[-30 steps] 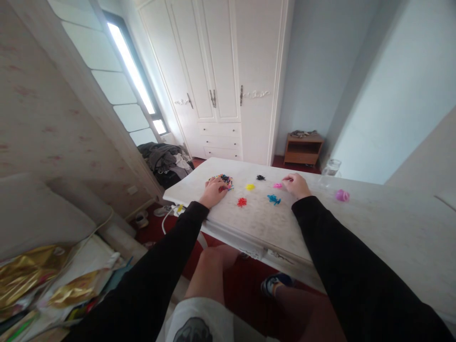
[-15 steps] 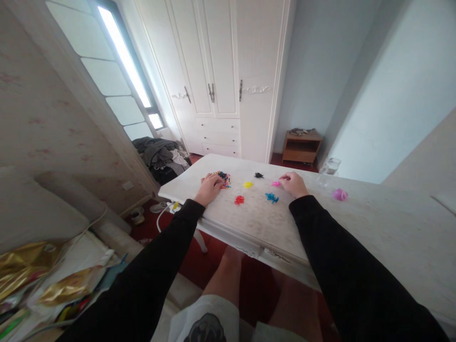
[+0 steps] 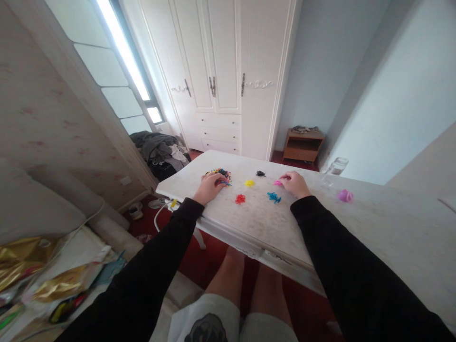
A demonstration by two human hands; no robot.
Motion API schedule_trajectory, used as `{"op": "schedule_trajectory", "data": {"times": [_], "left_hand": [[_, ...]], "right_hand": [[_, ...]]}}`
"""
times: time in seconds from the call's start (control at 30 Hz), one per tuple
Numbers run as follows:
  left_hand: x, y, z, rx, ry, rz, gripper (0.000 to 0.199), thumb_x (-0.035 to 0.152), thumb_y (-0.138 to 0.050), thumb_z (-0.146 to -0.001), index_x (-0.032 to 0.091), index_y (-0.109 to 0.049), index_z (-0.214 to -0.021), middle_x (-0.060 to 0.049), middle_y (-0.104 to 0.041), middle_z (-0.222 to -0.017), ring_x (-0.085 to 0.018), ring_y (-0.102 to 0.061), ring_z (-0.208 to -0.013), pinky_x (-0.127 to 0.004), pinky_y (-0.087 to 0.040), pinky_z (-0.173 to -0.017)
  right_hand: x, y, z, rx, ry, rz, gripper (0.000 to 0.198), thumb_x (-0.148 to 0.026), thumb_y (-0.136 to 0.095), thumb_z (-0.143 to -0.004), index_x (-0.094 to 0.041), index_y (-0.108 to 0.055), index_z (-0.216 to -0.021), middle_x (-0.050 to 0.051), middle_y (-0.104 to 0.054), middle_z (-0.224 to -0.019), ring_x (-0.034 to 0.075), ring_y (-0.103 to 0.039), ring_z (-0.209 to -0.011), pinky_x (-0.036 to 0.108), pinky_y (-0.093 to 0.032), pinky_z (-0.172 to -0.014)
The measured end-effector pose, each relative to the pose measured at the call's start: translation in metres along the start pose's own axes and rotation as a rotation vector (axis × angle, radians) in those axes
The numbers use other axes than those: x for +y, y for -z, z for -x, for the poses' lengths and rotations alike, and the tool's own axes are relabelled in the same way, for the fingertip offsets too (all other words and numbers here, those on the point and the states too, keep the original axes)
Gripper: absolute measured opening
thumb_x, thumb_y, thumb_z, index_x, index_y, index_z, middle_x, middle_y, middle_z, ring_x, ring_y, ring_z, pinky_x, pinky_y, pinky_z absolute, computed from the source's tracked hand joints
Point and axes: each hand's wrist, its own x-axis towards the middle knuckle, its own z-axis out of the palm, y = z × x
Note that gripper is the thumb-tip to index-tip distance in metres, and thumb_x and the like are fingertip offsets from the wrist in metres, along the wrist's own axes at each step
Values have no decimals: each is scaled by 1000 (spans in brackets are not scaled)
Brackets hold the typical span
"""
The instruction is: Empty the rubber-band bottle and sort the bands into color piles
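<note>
On the white table point(image 3: 228, 223), my left hand point(image 3: 209, 189) rests at the near edge of a heap of small mixed-colour pieces point(image 3: 221, 171). Its fingers are drawn together among the pieces; what they pinch is too small to make out. My right hand point(image 3: 295, 184) is at a little pink pile point(image 3: 277, 183), thumb and fingertips pressed together over it, with anything between them hidden. Between the hands lie separate small piles: yellow point(image 3: 249, 183), black point(image 3: 261, 174), red point(image 3: 240, 199) and blue point(image 3: 274, 197). The kind of piece is unclear.
Further right on the table are a purple rounded object point(image 3: 345, 195) and a clear glass container point(image 3: 337, 167). A white wardrobe point(image 3: 221, 61) stands behind, with heaped clothes point(image 3: 160, 149) at its left. A small brown cabinet point(image 3: 304, 146) sits beyond the table.
My left hand has shifted slightly over the near side of the mixed heap. The right hand stays at the pink pile. The whole view has tilted a little.
</note>
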Motion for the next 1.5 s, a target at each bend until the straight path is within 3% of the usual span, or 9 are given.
{"op": "schedule_trajectory", "data": {"times": [0.2, 0.37, 0.7, 0.97, 1.5], "left_hand": [[-2, -3, 0, -52, -35, -42, 21, 29, -70, -94, 25, -77, -113, -9, -78, -121, -32, -64, -123, -50, -38, -111], [0, -1, 0, -57, -21, -48, 18, 23, -67, -94, 24, -76, -109, -8, -79, -114, -31, -64, -120, -50, -38, -109], [3, 1, 0, 72, -17, -5, 10, 26, -65, -94, 22, -73, -100, -9, -79, -106, -32, -67, -112, -49, -45, -103], [-2, 0, 3, 165, -62, 150, 13, 21, -60, -92, 21, -70, -100, -8, -77, -105, -26, -72, -100, -41, -55, -95], [-4, -1, 4, 227, -13, 263, 14, 22, -61, -90, 20, -69, -101, -7, -76, -100, -23, -72, -91, -39, -59, -90]], "right_hand": [[1, -1, 0, 0, 16, 22, 14, -20, -64, -82, -17, -78, -82, 11, -75, -99, 23, -65, -95, 32, -49, -88], [4, -5, 0, 18, 24, 20, 13, -19, -65, -81, -18, -78, -81, 10, -75, -97, 24, -65, -95, 33, -49, -88], [2, -5, 3, 25, 50, -11, 12, -20, -66, -80, -18, -77, -78, 9, -74, -91, 23, -64, -88, 33, -49, -85], [-1, -4, 5, 66, 38, -89, 10, -19, -65, -76, -19, -74, -73, 8, -71, -88, 23, -63, -88, 35, -49, -85], [-5, -1, 7, 94, 21, -137, 11, -25, -61, -75, -20, -71, -73, 8, -72, -87, 24, -64, -87, 37, -50, -86]]}}
